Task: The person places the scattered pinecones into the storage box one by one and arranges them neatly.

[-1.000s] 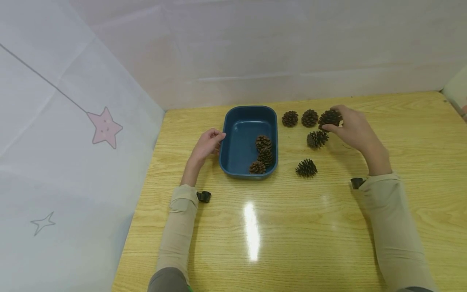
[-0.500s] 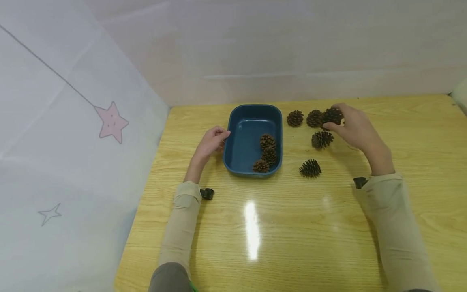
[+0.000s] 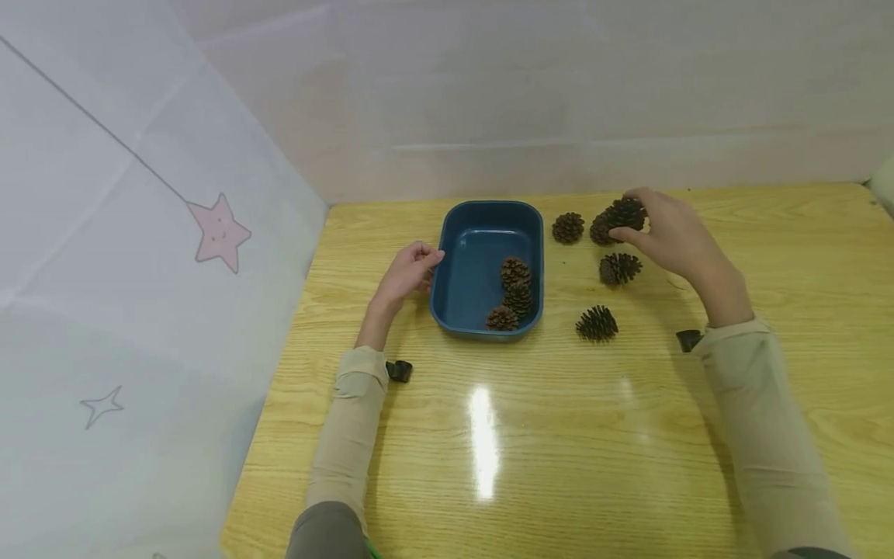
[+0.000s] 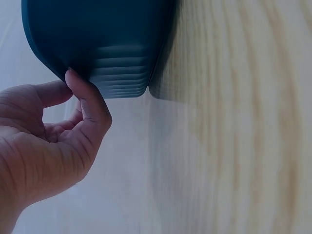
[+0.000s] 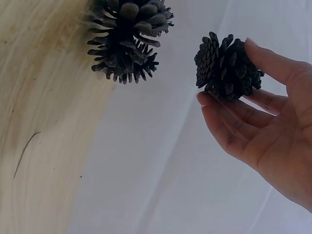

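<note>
My right hand (image 3: 676, 235) holds a dark brown pine cone (image 5: 226, 68) between thumb and fingers, raised off the table in the right wrist view. In the head view this pine cone partly overlaps another pine cone (image 3: 601, 230) behind it. A blue rectangular tub (image 3: 461, 291) stands left of the loose cones, with three pine cones (image 3: 517, 298) along its right side. At the tub's left rim, my left hand (image 4: 63, 126) pinches the edge with thumb and index finger.
More pine cones lie right of the tub: one near the back (image 3: 568, 227), one below the right hand (image 3: 619, 269), and one closer to me (image 3: 597, 324). The wooden table (image 3: 559, 450) meets a pale covered wall (image 3: 489, 101) behind and at left.
My right hand has lifted the pine cone and shifted it slightly left and back. The left hand stays at the tub's rim, and the head view has shifted a little.
</note>
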Motion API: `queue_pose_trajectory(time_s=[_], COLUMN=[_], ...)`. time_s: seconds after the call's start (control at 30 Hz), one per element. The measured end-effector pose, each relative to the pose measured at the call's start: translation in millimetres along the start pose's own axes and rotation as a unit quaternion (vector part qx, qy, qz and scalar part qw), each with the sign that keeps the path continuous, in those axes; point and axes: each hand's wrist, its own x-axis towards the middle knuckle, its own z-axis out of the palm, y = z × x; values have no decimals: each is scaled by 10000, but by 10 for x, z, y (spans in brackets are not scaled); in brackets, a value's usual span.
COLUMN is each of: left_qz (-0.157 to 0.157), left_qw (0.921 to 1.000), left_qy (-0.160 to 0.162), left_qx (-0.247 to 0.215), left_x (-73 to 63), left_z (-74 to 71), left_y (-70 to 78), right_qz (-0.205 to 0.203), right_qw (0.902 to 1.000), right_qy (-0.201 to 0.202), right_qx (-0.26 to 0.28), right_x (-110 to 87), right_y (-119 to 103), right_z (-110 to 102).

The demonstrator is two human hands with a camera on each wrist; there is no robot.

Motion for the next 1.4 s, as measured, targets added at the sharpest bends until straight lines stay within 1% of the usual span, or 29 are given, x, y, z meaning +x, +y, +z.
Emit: queue_pose_trajectory(time_s=[0.37, 0.63, 0.87, 1.0, 1.2, 1.3, 1.4], left_qz=[47, 17, 31, -17, -175, -152, -63], left_qw=[10000, 10000, 10000, 9999, 9997, 9997, 9999], left_qy=[-7, 8, -45, -64, -119, -98, -54], left_qx=[43, 17, -72, -111, -131, -143, -135], left_x=[-10, -9, 11, 27, 45, 54, 54], left_z=[12, 13, 19, 13, 8, 15, 31], left_y=[0, -14, -20, -22, -16, -30, -44], right_qz=[-166, -420, -526, -575, -737, -814, -915], right_qw=[9996, 9986, 9977, 9972, 9959, 9951, 9941], right_qy=[-177, -229, -316, -367, -403, -439, -448], right_qx=[-138, -222, -284, -319, -325, -355, -360], right_x=[103, 185, 234, 263, 334, 370, 401], right_y=[-96, -206, -287, -335, -412, -456, -490], right_z=[35, 69, 108, 136, 165, 183, 217])
